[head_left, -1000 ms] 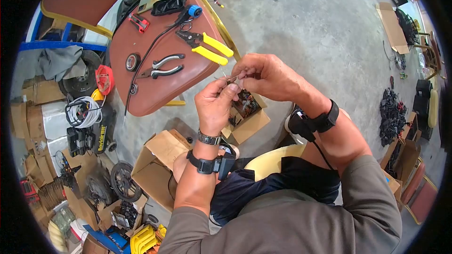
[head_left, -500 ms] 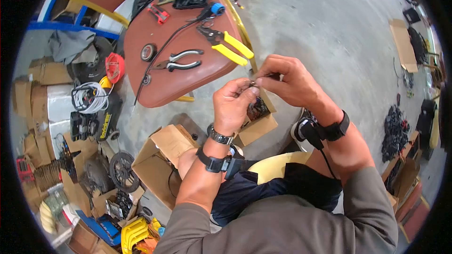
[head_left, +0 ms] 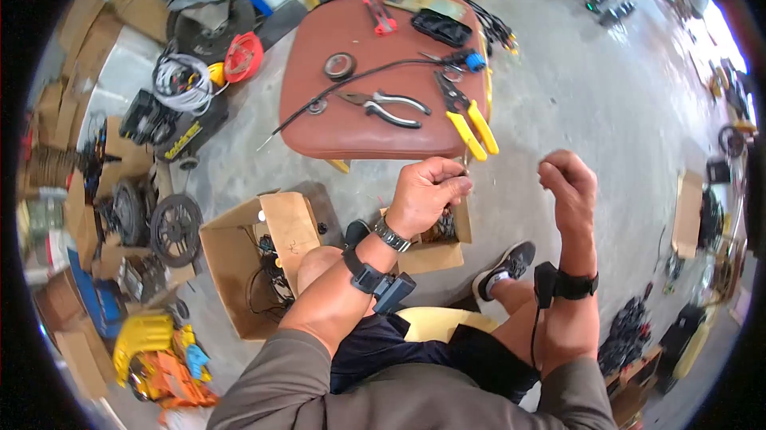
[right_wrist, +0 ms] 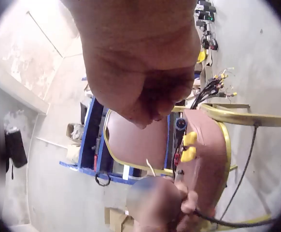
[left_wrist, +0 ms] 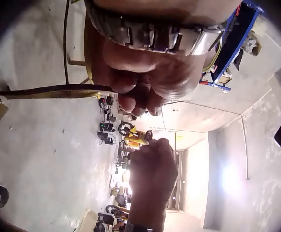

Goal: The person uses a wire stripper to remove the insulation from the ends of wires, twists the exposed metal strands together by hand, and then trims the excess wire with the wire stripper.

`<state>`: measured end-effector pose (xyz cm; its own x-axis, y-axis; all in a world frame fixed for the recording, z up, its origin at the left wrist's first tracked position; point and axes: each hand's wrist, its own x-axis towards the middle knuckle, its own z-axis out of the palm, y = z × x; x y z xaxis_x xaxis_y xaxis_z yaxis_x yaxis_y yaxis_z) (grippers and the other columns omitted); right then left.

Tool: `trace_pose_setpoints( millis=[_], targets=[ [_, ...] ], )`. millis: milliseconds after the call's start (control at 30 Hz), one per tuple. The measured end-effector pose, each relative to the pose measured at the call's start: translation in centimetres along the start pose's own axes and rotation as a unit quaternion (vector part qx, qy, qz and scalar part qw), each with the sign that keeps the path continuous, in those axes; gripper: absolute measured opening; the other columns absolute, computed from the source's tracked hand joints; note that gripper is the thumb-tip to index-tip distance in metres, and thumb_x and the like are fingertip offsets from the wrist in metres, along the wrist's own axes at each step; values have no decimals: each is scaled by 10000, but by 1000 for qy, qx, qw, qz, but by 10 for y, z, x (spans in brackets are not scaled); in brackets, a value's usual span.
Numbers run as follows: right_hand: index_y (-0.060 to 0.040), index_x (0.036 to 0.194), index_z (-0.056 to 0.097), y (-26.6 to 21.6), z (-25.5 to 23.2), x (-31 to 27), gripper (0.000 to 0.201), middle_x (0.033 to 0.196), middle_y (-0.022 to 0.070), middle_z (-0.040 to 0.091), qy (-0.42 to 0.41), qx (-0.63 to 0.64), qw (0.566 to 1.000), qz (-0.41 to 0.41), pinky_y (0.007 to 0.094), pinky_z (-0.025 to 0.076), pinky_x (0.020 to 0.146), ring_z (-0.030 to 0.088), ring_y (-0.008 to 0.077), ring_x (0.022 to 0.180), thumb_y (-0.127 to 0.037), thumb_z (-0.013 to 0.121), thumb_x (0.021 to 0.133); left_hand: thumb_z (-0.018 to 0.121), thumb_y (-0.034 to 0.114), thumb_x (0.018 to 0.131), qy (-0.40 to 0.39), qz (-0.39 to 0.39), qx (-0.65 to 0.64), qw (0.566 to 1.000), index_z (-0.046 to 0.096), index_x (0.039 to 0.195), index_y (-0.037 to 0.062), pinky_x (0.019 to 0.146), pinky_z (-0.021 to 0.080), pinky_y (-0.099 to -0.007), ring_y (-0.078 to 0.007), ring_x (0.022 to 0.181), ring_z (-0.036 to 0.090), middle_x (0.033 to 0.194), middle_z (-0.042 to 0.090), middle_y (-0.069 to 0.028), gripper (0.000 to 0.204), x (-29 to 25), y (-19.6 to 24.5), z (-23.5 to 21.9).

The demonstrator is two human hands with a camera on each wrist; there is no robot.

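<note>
My left hand (head_left: 429, 195) pinches a dark cable (left_wrist: 49, 90) between thumb and fingers, just off the near right corner of the chair seat. In the right wrist view a thin pale wire end (right_wrist: 150, 166) sticks up by that hand. Apart from it on the right, my right hand (head_left: 571, 187) is raised over the floor with curled fingers, nothing showing in them. Nearest the left hand on the seat are yellow-handled wire strippers (head_left: 472, 131). Pliers with black and white handles (head_left: 391, 108) lie to their left.
The brown chair seat (head_left: 319, 139) also bears a tape roll (head_left: 340, 67), a black cable with a blue connector (head_left: 475, 62), a red cutter (head_left: 381, 15) and a black case (head_left: 441, 29). Below stand cardboard boxes (head_left: 227, 262). Wheels (head_left: 177, 226) and cartons crowd the left.
My right hand has parted from the left and moved right; before, both worked fingertip to fingertip. The left still pinches. The head view has turned, so the chair sits further right.
</note>
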<state>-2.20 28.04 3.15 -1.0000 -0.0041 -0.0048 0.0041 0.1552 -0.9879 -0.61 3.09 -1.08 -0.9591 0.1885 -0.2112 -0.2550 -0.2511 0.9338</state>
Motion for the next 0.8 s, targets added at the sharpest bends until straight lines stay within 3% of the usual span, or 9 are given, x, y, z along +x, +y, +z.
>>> trace_pose_setpoints(
  millis=[67, 200, 267, 333, 400, 500, 600, 800],
  targets=[
    [7, 887, 665, 9, -2, 5, 42, 793, -28, 605, 9, 12, 999, 46, 234, 454, 686, 531, 66, 751, -33, 672, 897, 714, 11, 883, 9, 7, -20, 1000, 673, 978, -24, 641, 533, -245, -90, 711, 632, 846, 701, -57, 109, 0, 3, -2],
    [20, 998, 673, 19, 27, 0, 141, 837, 26, 659, -131, -173, 974, 59, 278, 493, 715, 585, 107, 769, -84, 681, 903, 735, 66, 878, 7, 52, 108, 993, 689, 996, -20, 665, 527, -233, -83, 750, 652, 843, 708, -31, 154, -6, 16, 3],
    [20, 1070, 664, 25, 50, -7, 219, 885, 70, 669, -184, -123, 973, 70, 295, 506, 731, 605, 134, 780, -83, 700, 880, 729, 86, 886, 6, 70, 86, 994, 688, 1008, -18, 698, 523, -237, -79, 779, 650, 851, 716, -32, 166, -7, 15, 2],
    [0, 1095, 654, 11, 69, -12, 266, 970, 112, 670, -251, -181, 951, 6, 324, 515, 740, 636, 210, 822, -87, 713, 851, 718, 87, 897, 1, 78, 51, 996, 689, 1005, -15, 714, 522, -242, -80, 789, 647, 847, 719, -34, 152, -8, 17, 3],
    [-12, 1075, 654, 8, 82, -18, 221, 955, 122, 675, -272, -168, 947, 30, 350, 515, 740, 639, 239, 820, -78, 684, 867, 690, 86, 919, -3, 77, -7, 997, 675, 1011, -15, 632, 498, -222, -74, 758, 636, 860, 720, -55, 138, -8, 14, -1],
    [-24, 1050, 658, 10, 98, -22, 163, 884, 121, 682, -286, -167, 943, -14, 365, 513, 726, 640, 235, 786, -98, 639, 906, 659, 82, 936, 4, 79, -36, 996, 656, 1014, -14, 547, 466, -198, -76, 722, 629, 893, 719, -95, 124, -10, 26, -10],
    [-16, 1022, 656, 3, 109, -22, 150, 801, 110, 680, -283, -125, 951, 16, 362, 509, 707, 635, 205, 742, -129, 599, 942, 651, 76, 935, 33, 34, -138, 989, 649, 1034, -5, 554, 483, -211, -108, 723, 646, 890, 718, -104, 128, -9, 31, -23],
    [5, 978, 648, -15, 116, -26, 182, 760, 90, 672, -288, -85, 952, 61, 329, 503, 678, 625, 155, 718, -161, 574, 972, 684, 106, 922, 26, 64, -140, 988, 638, 1097, 13, 635, 498, -231, -143, 783, 673, 889, 719, -96, 204, -11, 40, -39]
  ],
)
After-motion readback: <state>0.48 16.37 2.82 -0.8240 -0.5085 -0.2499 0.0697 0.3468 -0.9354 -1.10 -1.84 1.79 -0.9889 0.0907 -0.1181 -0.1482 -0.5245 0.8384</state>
